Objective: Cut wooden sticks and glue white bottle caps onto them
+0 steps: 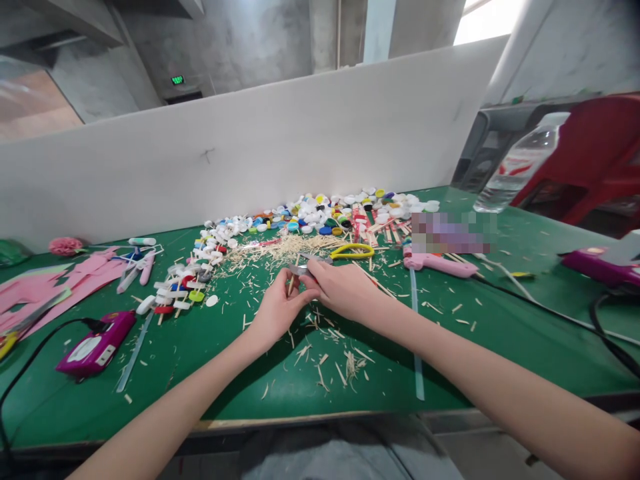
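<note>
Both hands are close together over the middle of the green table. My left hand is closed on a short thin wooden stick, held between thumb and fingers. My right hand is closed on a knife; its grey blade points left across the stick, and the fingers hide most of the handle. Just behind the hands lie scissors with yellow handles. Pale wood shavings are scattered under and around both hands.
A heap of plastic bottle caps lines the white partition. On the right are a pink glue gun, a clear glue stick and a water bottle. To the left lie a purple power strip and pink paper.
</note>
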The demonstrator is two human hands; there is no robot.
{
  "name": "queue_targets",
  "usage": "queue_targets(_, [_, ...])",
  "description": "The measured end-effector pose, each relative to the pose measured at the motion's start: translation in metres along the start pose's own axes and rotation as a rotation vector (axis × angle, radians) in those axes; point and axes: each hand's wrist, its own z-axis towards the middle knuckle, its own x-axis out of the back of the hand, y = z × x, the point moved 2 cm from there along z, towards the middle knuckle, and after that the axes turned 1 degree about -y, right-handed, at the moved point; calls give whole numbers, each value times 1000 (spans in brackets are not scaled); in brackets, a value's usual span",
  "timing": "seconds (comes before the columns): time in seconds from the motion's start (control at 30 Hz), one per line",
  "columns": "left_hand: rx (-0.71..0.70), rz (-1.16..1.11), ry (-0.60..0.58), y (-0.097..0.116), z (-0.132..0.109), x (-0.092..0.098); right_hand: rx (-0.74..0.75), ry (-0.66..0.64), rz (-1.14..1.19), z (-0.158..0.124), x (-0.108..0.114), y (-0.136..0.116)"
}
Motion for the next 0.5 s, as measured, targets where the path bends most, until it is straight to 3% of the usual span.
queue_targets(0.27, [44,90,56,-6,0,-2,-87,-16,-134,-2,0,-8])
queue_targets(0.5, [73,179,36,4,-4,-4,-225,30,-257,-6,-8,-17])
